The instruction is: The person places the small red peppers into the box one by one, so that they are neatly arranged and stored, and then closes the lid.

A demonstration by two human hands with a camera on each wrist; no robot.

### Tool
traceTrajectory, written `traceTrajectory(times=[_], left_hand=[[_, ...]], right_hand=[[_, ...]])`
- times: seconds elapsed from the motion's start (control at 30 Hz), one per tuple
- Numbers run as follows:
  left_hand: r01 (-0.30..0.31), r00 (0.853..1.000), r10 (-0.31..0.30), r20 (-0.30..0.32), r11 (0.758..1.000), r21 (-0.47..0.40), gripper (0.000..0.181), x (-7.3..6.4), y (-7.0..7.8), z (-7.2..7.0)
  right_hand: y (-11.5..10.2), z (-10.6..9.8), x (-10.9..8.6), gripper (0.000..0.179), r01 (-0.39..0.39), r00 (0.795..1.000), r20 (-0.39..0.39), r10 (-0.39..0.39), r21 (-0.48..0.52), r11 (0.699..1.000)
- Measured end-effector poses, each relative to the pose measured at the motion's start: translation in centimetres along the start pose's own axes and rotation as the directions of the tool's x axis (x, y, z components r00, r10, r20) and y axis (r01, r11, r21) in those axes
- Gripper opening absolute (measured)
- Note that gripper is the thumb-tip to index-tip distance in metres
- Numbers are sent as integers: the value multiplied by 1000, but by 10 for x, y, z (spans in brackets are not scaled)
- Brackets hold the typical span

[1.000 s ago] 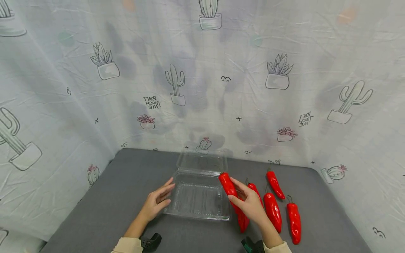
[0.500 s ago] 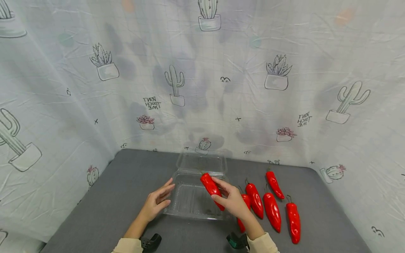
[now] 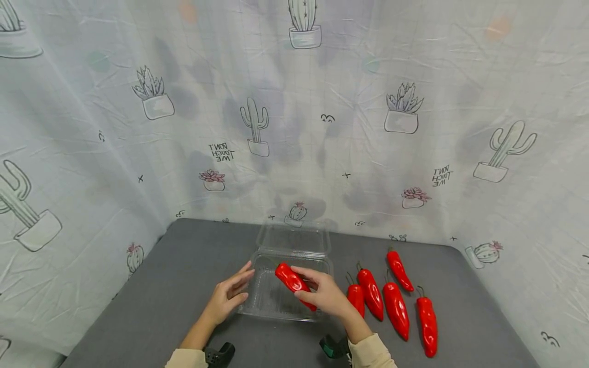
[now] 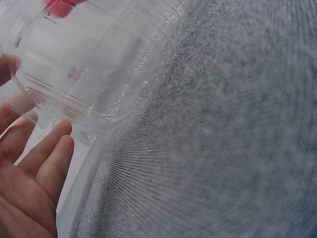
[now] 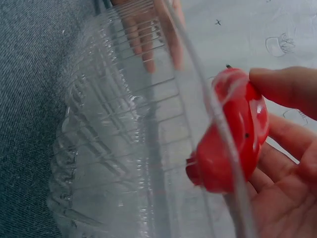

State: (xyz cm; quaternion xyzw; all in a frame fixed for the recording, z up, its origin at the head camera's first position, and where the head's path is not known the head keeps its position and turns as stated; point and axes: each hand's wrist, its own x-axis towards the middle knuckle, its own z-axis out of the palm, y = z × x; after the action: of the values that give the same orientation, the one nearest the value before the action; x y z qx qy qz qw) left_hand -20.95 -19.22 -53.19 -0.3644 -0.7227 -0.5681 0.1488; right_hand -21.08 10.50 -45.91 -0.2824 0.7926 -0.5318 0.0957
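A red chili pepper [image 3: 291, 279] is pinched between the thumb and fingers of my right hand [image 3: 324, 294], over the clear plastic clamshell container [image 3: 276, 313]. In the right wrist view the glossy pepper [image 5: 233, 134] shows partly through the container's clear rim. My left hand [image 3: 225, 296] is at the container's left side, its fingers extended along the wall. The left wrist view has those fingers [image 4: 52, 163] right at the container's rim [image 4: 79, 116]. The container's lid [image 3: 294, 237] stands folded back behind the tray.
Several more red peppers lie on the grey table to the right, among them one pepper [image 3: 395, 309] and an outermost pepper [image 3: 428, 327]. A pale curtain [image 3: 294, 153] printed with cacti hangs behind and at both sides.
My right hand has carried the pepper leftward from the container's right edge to over its middle, and lower. The left hand stays in place at the container's side.
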Motion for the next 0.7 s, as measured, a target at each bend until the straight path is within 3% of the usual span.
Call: traceTrajectory(times=[0.47,0.7], left_hand=[[-13,1000,13,2,1000,-9,50,0,-1,1],[-14,1000,14,-2,1000,-3,49,0,-1,2]], right_hand=[[8,7,6,50,46,986,163,-26,-122,991],[9,9,7,49,-16,976,210,54,-179,984]])
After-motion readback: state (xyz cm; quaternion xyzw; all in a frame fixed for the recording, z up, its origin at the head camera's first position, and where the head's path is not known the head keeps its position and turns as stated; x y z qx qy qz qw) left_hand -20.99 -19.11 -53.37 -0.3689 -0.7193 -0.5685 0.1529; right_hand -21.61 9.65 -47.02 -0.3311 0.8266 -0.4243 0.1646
